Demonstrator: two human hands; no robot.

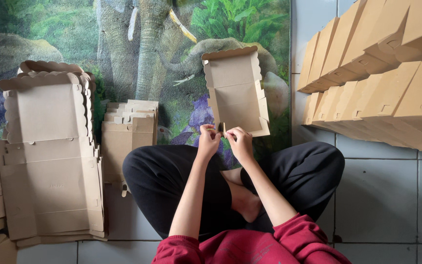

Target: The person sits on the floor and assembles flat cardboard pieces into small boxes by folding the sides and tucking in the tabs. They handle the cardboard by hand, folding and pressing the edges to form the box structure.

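Far left there's a big stack of flats (50, 171), brown cardboard w/ scalloped top edges, lying on the floor and leaning up toward the mat. Just right of it is a smaller stack (130, 134) of the same stuff, its near end touching the person's left knee. Behind both is a jungle mat (137, 49) w/ an elephant print. Middle of the shot: person sits cross-legged, black pants, red sleeves pushed up. Left hand (208, 137) and right hand (239, 139) are close together, almost touching, both pinching the near bottom edge of a half-folded box (235, 90). Left hand's fingertips are closed narrow on a small flap at the bottom left corner, right hand grips the edge just beside it, thumb on top. The box itself is held up off the floor in front of the knees, open face toward the cam, scalloped lid pointing away, side walls partly folded up on the right. Far right, on grey tiles (387, 195), two rows of finished boxes (377, 73) stand stacked on edge, well apart from the hands.
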